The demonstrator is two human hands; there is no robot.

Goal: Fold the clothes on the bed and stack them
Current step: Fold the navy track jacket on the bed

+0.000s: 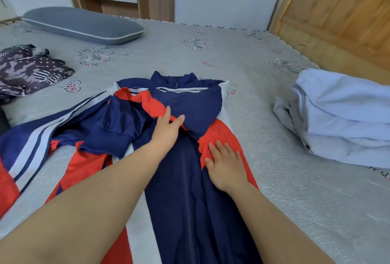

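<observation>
Mid-fold | jacket [185,189] flat on bed [285,179] | left hand [168,128] open, smoothing sleeve across chest | right hand [226,162] open, pressing side fold so it holds.

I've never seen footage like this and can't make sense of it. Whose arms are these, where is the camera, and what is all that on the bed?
There is no machine here. The one picture comes from a wide-angle camera worn on a person's head, looking down at their own bare arms. On the bed lies a navy, red and white track jacket, spread lengthwise. The left hand touches the sleeve folded across its chest; the right hand presses flat on a red panel. Neither hand grips anything. To the right sits a stack of pale blue clothes, to the left a dark patterned garment, and farther back a grey pillow.
</observation>
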